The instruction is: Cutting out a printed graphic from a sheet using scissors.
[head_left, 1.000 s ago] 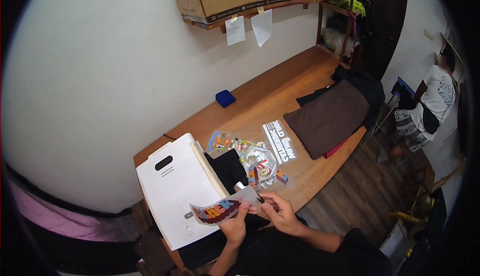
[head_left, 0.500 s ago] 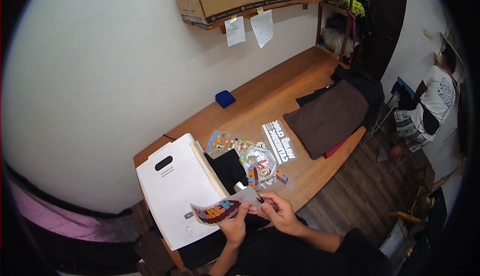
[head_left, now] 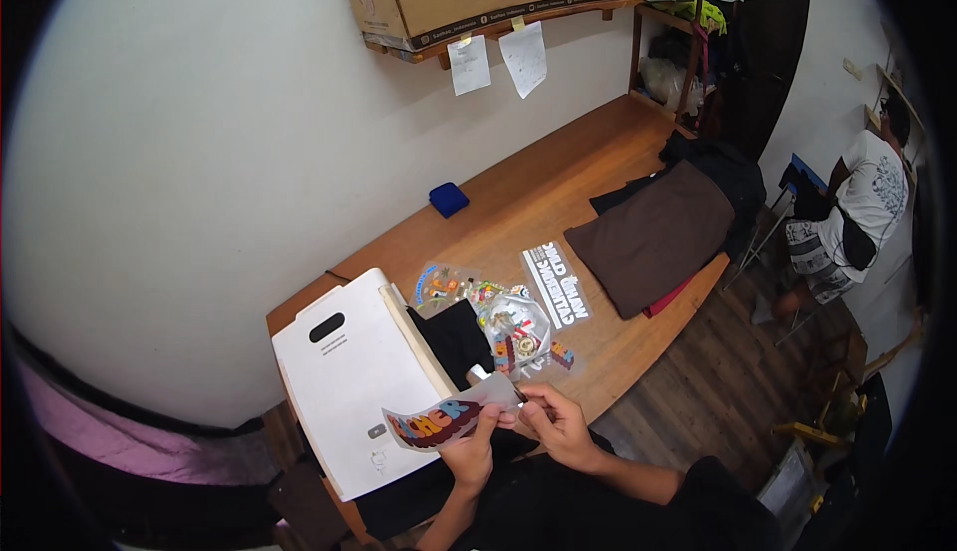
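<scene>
My left hand [head_left: 471,454] is closed on a transfer film sheet [head_left: 444,419], its thumb on top. The sheet is translucent, with blue, orange and maroon lettering, and curls down at its left end. At the sheet's right edge my right hand [head_left: 558,431] is closed around what look like small scissors [head_left: 519,397]; their dark blades show, while the fingers hide the handles. Just left of the hands stands a white heat press [head_left: 349,381] with a dark oval slot in its cover. Black cloth [head_left: 449,337] sticks out from its right side.
Printed films [head_left: 439,284] and a clear plastic bag [head_left: 523,322] lie beyond my hands on the wooden table [head_left: 558,177]. A white-lettered film [head_left: 555,287], folded dark garments [head_left: 653,237] and a blue pouch [head_left: 449,199] lie farther off. Another person [head_left: 862,202] stands at the far right.
The film's lettered end has shifted slightly right and tilted. The dark blades sit slightly differently at its right edge. Both hands keep their hold.
</scene>
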The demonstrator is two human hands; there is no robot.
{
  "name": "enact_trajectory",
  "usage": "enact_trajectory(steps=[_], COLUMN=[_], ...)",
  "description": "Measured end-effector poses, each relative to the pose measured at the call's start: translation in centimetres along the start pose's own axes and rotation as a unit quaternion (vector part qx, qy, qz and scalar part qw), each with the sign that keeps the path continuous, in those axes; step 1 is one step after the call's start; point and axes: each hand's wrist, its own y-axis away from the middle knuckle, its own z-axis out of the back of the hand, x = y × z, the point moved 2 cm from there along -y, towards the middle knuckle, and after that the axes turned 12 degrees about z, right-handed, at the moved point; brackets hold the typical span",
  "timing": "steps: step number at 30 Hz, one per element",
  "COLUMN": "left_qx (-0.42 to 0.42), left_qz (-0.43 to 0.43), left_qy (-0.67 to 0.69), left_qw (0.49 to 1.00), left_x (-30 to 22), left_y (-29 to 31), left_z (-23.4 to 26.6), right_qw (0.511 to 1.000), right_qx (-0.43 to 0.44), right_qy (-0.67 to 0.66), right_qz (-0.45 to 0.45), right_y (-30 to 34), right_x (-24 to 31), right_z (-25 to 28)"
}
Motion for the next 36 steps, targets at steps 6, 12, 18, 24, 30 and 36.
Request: enact_trajectory(steps=[6, 12, 18, 24, 30, 36], left_qx=[-0.006, -0.004, -0.002, 0.0, 0.0, 0.006], left_qz=[-0.001, -0.002, -0.002, 0.001, 0.013, 0.006], left_qy=[0.0, -0.006, -0.002, -0.023, -0.019, -0.013], left_qw=[1.0, 1.0, 1.0, 1.0, 1.0, 1.0], left_x=[0.0, -0.1, -0.1, -0.1, -0.1, 0.1], left_y=[-0.1, -0.1, -0.2, -0.2, -0.4, -0.4], left_z=[0.0, -0.1, -0.2, 0.0, 0.0, 0.0], right_qw=[1.0, 0.999, 1.0, 1.0, 1.0, 1.0], right_qx=[-0.002, -0.004, -0.001, 0.009, -0.007, -0.016], right_qy=[-0.006, -0.029, -0.016, -0.016, -0.009, -0.02], right_qz=[-0.019, -0.03, -0.017, -0.015, -0.006, -0.014], right_y=[0.4, 0.1, 0.2, -0.4, -0.6, -0.6], right_x=[-0.5, -0.1, -0.6, -0.3, -0.4, 0.0], right_z=[0.3, 0.2, 0.4, 0.4, 0.2, 0.0])
